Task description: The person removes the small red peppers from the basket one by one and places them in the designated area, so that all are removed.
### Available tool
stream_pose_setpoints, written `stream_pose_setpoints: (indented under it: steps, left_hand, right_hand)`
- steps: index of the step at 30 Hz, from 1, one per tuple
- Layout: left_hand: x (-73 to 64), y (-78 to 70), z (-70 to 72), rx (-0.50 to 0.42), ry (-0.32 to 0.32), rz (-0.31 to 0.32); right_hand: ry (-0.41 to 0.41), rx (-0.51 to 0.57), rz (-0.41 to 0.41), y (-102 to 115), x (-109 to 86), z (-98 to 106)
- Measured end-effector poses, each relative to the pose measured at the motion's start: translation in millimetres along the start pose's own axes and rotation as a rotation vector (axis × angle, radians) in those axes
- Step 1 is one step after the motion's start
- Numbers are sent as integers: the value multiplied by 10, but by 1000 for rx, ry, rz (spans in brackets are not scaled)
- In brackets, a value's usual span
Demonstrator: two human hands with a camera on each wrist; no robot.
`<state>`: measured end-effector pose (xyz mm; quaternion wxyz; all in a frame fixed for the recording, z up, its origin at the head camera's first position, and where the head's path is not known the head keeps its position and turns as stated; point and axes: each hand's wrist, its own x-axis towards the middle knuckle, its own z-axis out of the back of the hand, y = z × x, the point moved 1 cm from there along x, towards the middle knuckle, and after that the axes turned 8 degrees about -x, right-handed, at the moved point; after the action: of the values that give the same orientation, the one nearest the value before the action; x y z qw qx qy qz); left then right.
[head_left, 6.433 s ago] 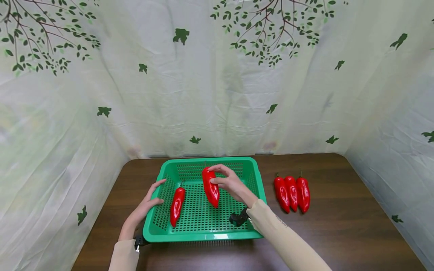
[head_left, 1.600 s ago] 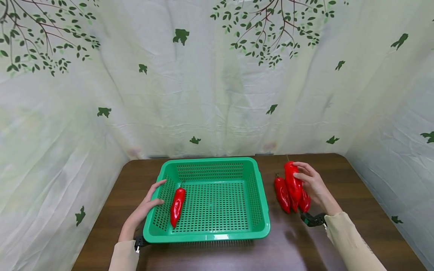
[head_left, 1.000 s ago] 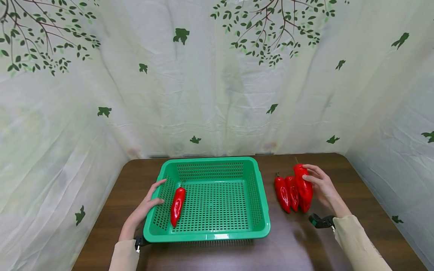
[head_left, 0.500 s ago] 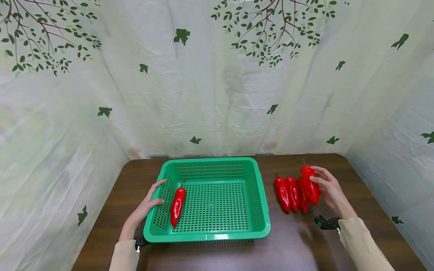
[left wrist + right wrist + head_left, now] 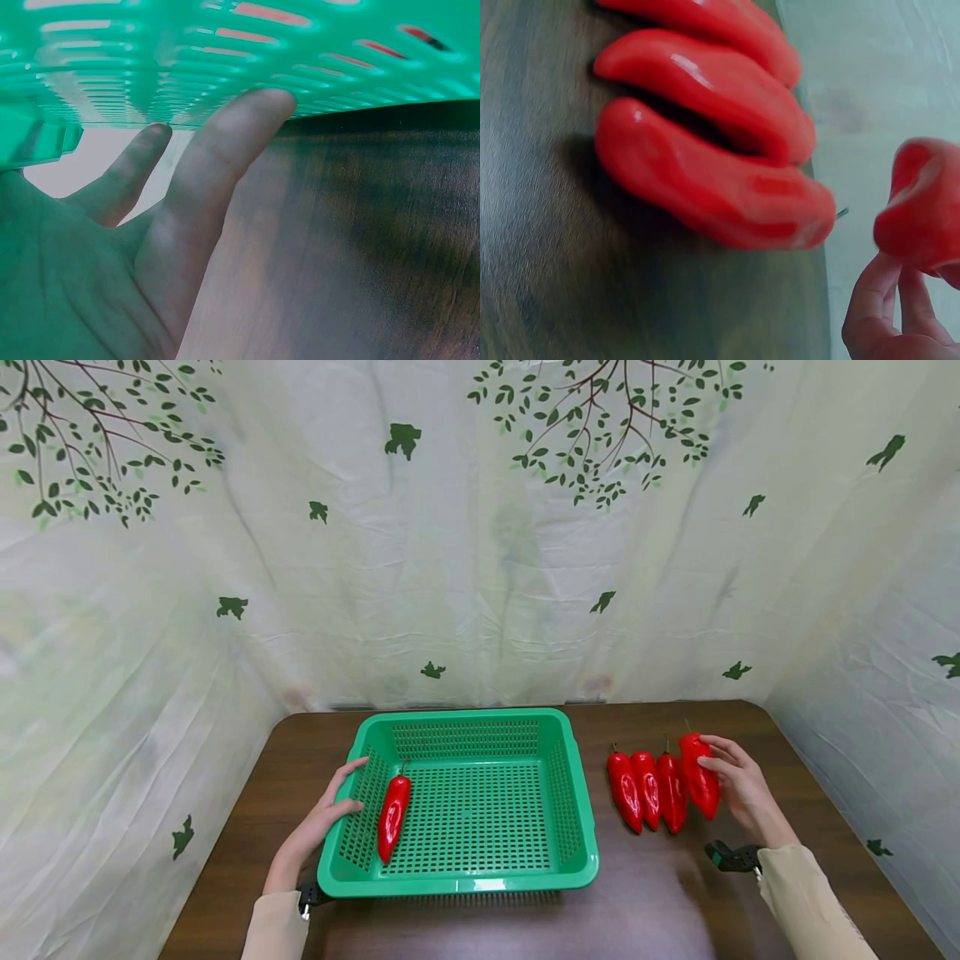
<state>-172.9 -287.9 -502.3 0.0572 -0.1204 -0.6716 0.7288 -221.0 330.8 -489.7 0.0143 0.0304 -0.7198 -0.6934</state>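
Note:
My right hand (image 5: 746, 785) pinches a glossy red pepper (image 5: 699, 777) near its stem end, the thumb and a finger against its right side. In the right wrist view this pepper (image 5: 922, 210) appears above the fingers, apart from the other peppers. Just left of it, several red peppers lie side by side, the nearest being a long one (image 5: 671, 792). My left hand (image 5: 318, 818) rests at the left side of a green slotted basket (image 5: 457, 887), thumb and fingers extended. The left wrist view shows the thumb (image 5: 217, 165) against the slotted plastic. Inside the basket, at left, lies one red pepper (image 5: 393, 818).
Dark brown wood forms the tabletop (image 5: 630, 910). Behind and at the sides hangs a pale curtain (image 5: 480, 568) printed with leaves and branches. A black wrist camera (image 5: 731, 857) sits below my right hand.
A pepper has been carried from the basket to the right of the row, past the other peppers and somewhat nearer to me. My left hand stays at the basket's side.

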Motion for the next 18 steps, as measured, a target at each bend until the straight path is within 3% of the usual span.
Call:
stream_pose_setpoints:
  steps: [6,18]
  left_hand:
    - [13,8,7,0,-5,2]
    - [18,20,1,-5,-8,6]
  right_hand:
    - [-17,13,10,-69,-7,65]
    - [-57,-94,-35,-240,12,212]
